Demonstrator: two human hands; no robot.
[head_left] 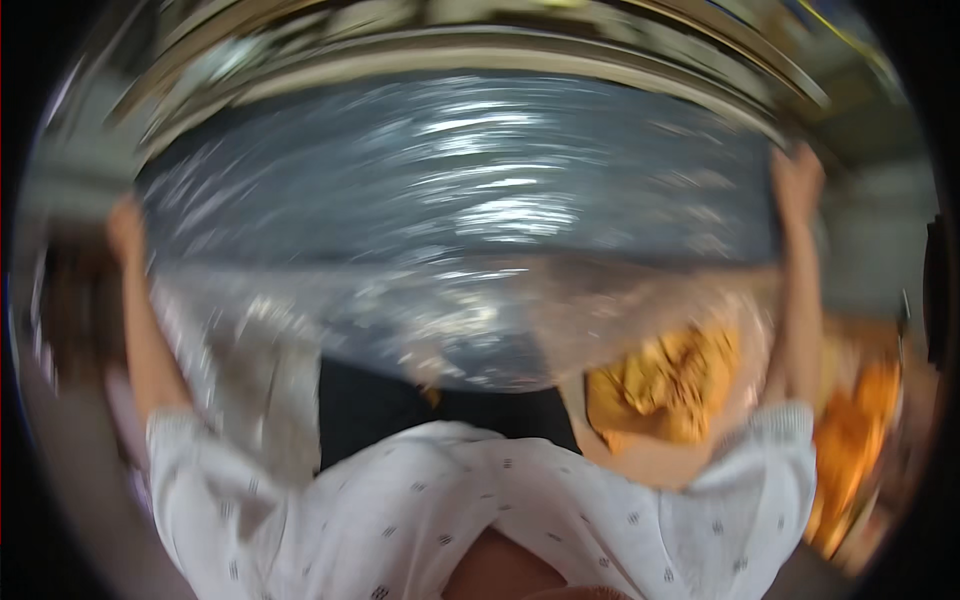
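Observation:
Both my arms are spread wide at the two ends of a broad sheet of clear, shiny plastic (450, 300). My left hand (126, 230) is closed on its left edge, and my right hand (798, 182) grips the far right edge. A wide dark grey panel (320, 190) shows through or lies against the plastic; blur hides whether it is inside or behind. The lower part of the plastic is see-through and sags toward my lap. Motion smears the fingers of both hands.
A crumpled mustard-yellow cloth or bag (665, 385) lies below the plastic at the right. Further right is an orange bundle (850, 450). Whitish material (260, 390) sits at the left by my dark-clothed legs (365, 410). A pale long edge (480, 50) runs across the far side.

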